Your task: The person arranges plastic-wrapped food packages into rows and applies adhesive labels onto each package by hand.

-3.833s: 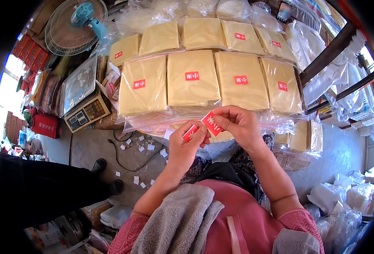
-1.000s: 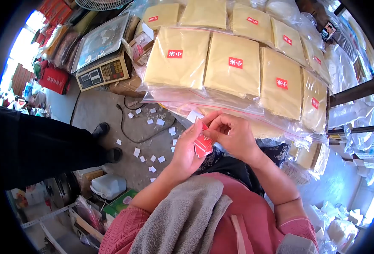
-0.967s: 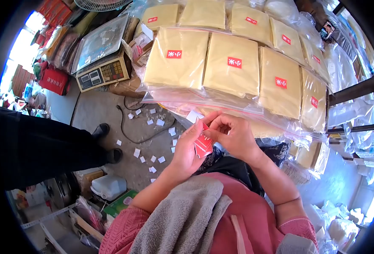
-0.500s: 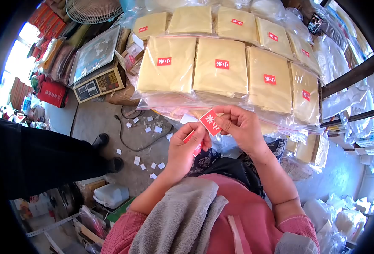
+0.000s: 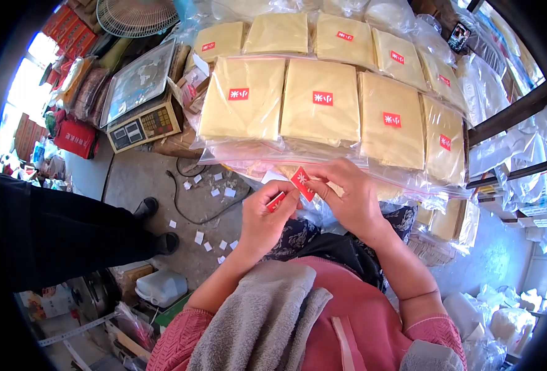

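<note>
My right hand (image 5: 350, 196) pinches a red sticker (image 5: 302, 181) with white characters, held tilted in front of my body. My left hand (image 5: 265, 217) is closed round more red stickers (image 5: 276, 201), and its fingertips are close to the sticker in my right hand. Whether the left fingers also touch that sticker, I cannot tell. Just beyond my hands lie rows of clear zip bags (image 5: 320, 117) with tan flat sheets inside. Most of the bags in view bear the same kind of red sticker; one in the back row (image 5: 276, 32) shows none.
A scale (image 5: 143, 127) stands left of the bags, with a fan (image 5: 137, 15) behind it. White paper scraps (image 5: 199, 237) and a black cable (image 5: 190, 217) lie on the floor. Another person's dark-trousered leg (image 5: 69, 229) is at left. Metal bars (image 5: 508, 117) cross the right side.
The sticker in my right hand has turned steeper and moved slightly left. My hands have shifted slightly, and the left one shows its stickers higher between the fingers.
</note>
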`<state>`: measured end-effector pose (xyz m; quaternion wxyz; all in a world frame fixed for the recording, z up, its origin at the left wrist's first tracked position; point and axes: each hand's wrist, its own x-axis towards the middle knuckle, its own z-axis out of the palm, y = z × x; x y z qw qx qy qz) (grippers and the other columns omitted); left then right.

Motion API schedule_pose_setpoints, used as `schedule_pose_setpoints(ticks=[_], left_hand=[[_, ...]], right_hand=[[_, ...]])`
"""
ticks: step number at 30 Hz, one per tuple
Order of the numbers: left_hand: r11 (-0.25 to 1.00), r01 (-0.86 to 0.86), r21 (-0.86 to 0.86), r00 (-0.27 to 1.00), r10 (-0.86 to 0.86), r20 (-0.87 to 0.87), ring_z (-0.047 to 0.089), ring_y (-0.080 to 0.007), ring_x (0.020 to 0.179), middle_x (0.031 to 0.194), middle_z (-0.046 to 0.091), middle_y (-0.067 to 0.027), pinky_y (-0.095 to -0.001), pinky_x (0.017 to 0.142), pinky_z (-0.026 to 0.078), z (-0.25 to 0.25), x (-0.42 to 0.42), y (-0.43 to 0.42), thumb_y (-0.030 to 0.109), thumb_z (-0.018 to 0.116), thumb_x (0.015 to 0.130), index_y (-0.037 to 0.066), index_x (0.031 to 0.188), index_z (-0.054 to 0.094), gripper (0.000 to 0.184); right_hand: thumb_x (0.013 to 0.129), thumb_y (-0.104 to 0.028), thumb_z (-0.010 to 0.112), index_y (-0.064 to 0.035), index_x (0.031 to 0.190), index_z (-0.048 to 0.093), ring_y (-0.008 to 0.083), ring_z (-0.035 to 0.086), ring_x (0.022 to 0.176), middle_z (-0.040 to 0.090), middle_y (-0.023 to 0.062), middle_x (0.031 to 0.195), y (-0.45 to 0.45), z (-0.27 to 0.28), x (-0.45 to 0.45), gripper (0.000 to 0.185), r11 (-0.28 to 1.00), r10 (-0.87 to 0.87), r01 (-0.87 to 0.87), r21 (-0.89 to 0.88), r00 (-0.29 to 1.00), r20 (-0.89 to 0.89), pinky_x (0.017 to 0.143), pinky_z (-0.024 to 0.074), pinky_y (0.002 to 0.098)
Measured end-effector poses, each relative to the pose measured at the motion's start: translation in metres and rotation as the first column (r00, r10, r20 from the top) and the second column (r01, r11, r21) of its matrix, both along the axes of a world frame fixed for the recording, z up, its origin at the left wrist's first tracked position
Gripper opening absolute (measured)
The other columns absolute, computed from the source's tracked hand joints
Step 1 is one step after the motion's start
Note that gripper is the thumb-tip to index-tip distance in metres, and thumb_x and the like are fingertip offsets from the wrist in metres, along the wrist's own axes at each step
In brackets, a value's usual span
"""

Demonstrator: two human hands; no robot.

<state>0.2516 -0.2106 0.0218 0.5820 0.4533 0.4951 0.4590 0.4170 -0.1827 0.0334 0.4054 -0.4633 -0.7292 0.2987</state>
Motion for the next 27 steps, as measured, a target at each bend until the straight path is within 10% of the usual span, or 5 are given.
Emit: schedule_pose_setpoints(ticks=[12, 27], left_hand=[[0.963, 0.025, 0.269, 0.948, 0.063, -0.313, 0.052, -0.0048, 0.059, 0.065, 0.059, -0.0059, -0.0211, 0.053, 0.042, -0.004, -0.001, 0.003, 0.008, 0.06, 0.081, 0.0, 0.084, 0.06, 0.009], [0.954, -0.017, 0.299, 0.97, 0.088, -0.226, 0.046, -0.0029, 0.056, 0.063, 0.056, -0.0025, -0.0193, 0.05, 0.038, -0.008, -0.003, 0.003, 0.006, 0.061, 0.08, -0.001, 0.08, 0.058, 0.007]], right_hand=[[0.075, -0.005, 0.063, 0.0013, 0.082, 0.063, 0.0197, 0.06, 0.068, 0.062, 0.0118, 0.075, -0.004, 0.007, -0.008, 0.01, 0.998, 0.042, -0.041, -0.048, 0.999, 0.024, 0.062, 0.0468, 0.0288], [0.08, -0.007, 0.063, 0.0012, 0.085, 0.064, 0.0088, 0.057, 0.068, 0.064, 0.0048, 0.074, -0.002, 0.007, -0.014, 0.01, 0.978, 0.014, -0.049, -0.203, 0.986, -0.168, 0.063, 0.0459, 0.0231]])
